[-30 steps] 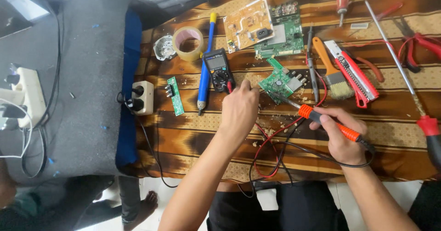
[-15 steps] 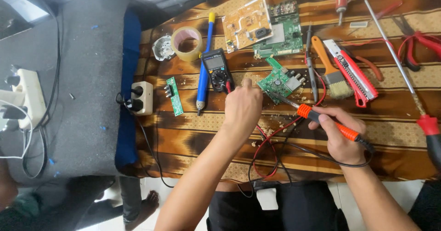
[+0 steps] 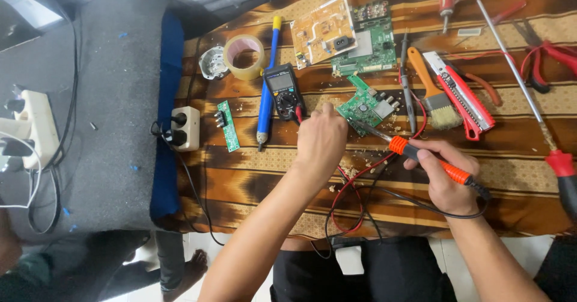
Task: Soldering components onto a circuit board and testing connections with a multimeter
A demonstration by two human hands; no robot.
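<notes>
My right hand point(image 3: 442, 179) grips an orange-handled soldering iron point(image 3: 421, 155), its metal tip slanting up-left to the lower edge of a small green circuit board point(image 3: 363, 105). My left hand point(image 3: 321, 140) rests closed on the brown patterned cloth point(image 3: 252, 176) just left of that board, fingers pinched near the board's corner; what they pinch is hidden. A black multimeter point(image 3: 283, 90) lies just beyond the left hand, with red and black leads looping under my wrists.
A blue-handled tool point(image 3: 266, 91), tape roll point(image 3: 243, 55), larger boards point(image 3: 336, 34), brush point(image 3: 433, 91), red utility knife point(image 3: 463, 94), pliers point(image 3: 544, 55) and long screwdriver point(image 3: 529, 97) surround the work. A white socket block point(image 3: 183, 128) sits at the cloth's left edge.
My left hand has shifted slightly up and toward the small green board. The soldering iron has stayed at the board's edge.
</notes>
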